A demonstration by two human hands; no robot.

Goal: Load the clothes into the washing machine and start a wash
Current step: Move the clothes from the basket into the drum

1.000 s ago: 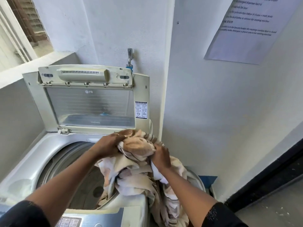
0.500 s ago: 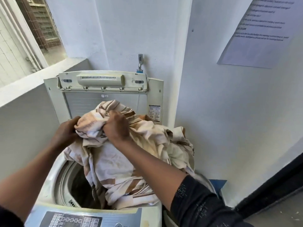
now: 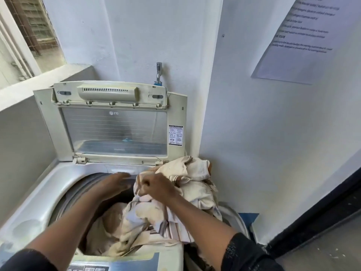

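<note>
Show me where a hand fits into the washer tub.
Free: the tub's left side, between its grey rim and the cream striped cloth; also the grey deck beside it. Crowded: the right rim, heaped with cloth under the right hand.

Pretty plain corner tbh: white painted walls (image 3: 254,133), a window (image 3: 29,26) far left with daylight coming in over a pale ledge (image 3: 39,81). A metal tap (image 3: 158,73) sticks out of the far wall, and a printed notice (image 3: 298,40) hangs on the right one. Grey floor (image 3: 322,251) near right, with dark skirting (image 3: 312,212) along it.
</note>
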